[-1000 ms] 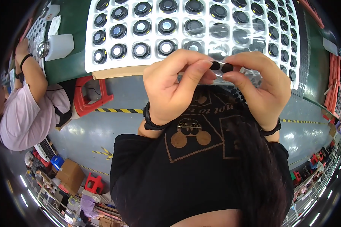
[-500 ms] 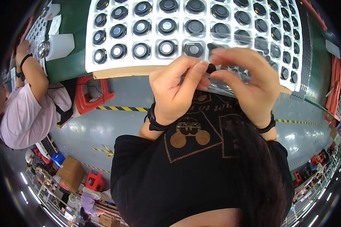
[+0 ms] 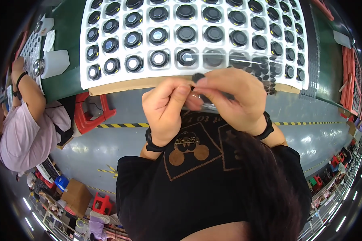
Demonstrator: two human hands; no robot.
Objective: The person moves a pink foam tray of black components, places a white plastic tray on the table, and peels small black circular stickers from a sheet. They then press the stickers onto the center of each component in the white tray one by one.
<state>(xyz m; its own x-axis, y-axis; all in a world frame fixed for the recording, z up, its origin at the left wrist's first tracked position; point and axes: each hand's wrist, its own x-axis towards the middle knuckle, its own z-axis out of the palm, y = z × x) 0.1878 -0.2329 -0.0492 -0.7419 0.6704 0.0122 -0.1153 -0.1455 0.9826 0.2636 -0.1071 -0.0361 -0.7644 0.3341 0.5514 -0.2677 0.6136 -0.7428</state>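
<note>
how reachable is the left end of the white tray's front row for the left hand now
Probably yes: the left hand is just in front of the white tray, and nothing covers the black round parts at that end. It looks busy beside the right hand, though.

Clear, glossy plastic in the film (image 3: 261,64); matt black on the dots (image 3: 197,77). Smooth white plastic with a soft sheen in the tray (image 3: 122,75); dark plastic, shiny at the centres, in the pucks (image 3: 158,36). Matt brown cardboard in the carton (image 3: 120,86). Glossy red plastic in the stool (image 3: 83,125). Smooth grey with bright reflections on the floor (image 3: 88,146); matt black cloth in the shirt (image 3: 149,193).
</note>
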